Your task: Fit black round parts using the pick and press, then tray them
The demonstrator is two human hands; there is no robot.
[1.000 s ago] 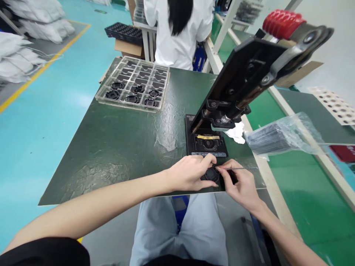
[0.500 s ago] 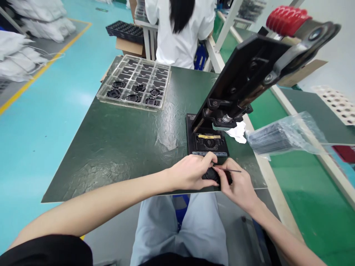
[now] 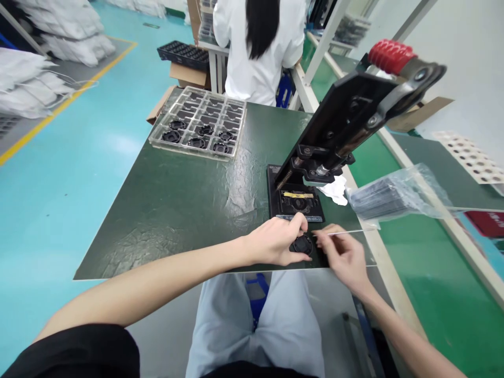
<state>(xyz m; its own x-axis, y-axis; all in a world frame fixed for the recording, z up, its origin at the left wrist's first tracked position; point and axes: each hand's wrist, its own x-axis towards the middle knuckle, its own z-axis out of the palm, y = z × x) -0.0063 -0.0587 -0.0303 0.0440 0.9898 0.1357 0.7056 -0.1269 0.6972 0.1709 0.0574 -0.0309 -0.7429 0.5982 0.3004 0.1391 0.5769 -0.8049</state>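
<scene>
We steady the disc in our left hand, nearside of the press; our right hand pinches a stick beside it. Work on this disc seems unfinished; six others sit in the far-left tray.

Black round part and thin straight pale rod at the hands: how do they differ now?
Shape: the black round part is disc-like; the thin straight pale rod is long and narrow.
Colour: the part is black, the rod pale grey.
Hold: the left hand grasps the part; the right hand holds the rod.
Both are at the dark green tabletop, near its front edge.
</scene>
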